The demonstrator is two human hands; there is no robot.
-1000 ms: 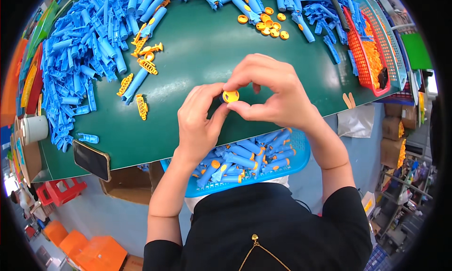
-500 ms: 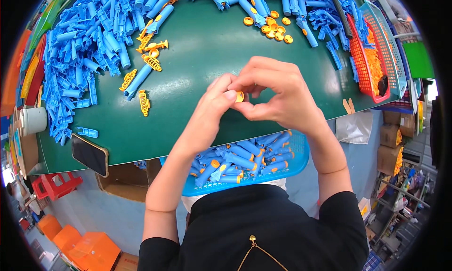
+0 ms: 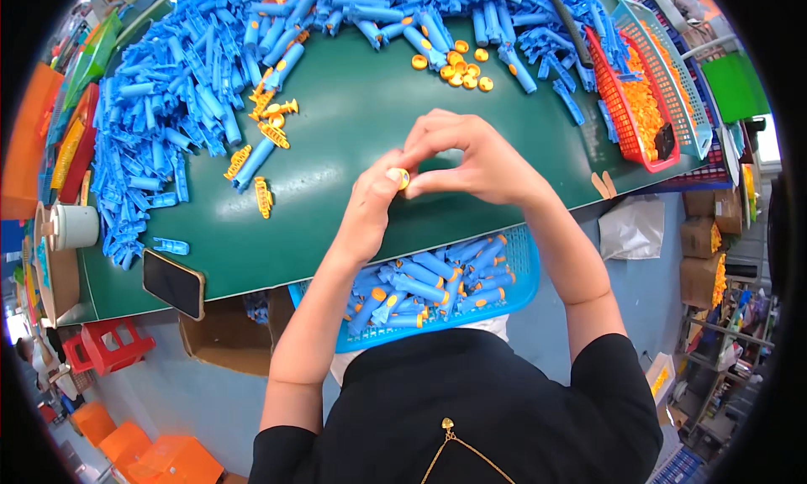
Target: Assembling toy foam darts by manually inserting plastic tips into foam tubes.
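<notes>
My left hand (image 3: pixel 371 205) and my right hand (image 3: pixel 477 160) meet over the middle of the green table (image 3: pixel 336 97). Between their fingertips sits a small yellow-orange cap (image 3: pixel 403 179), mostly covered by the left thumb. The left fingers are closed on it. My right thumb and fingers curve into a ring, their tips pressed together at the same cap. Beyond the hands lies a group of loose orange caps (image 3: pixel 456 77). Yellow ribbed clip-like parts (image 3: pixel 263 197) and a blue tube (image 3: pixel 255 163) are on the table to the left.
Blue plastic parts (image 3: pixel 160 89) are heaped along the left and far side. A red basket (image 3: pixel 607 89) of orange pieces stands at the right. A phone (image 3: pixel 173 284) lies at the near left edge. Below the hands, a blue basket (image 3: pixel 523 274) holds blue tubes with orange ends.
The view has shifted a little. My hands, still together on the cap, appear slightly further left, and the left thumb now covers the cap's side.
</notes>
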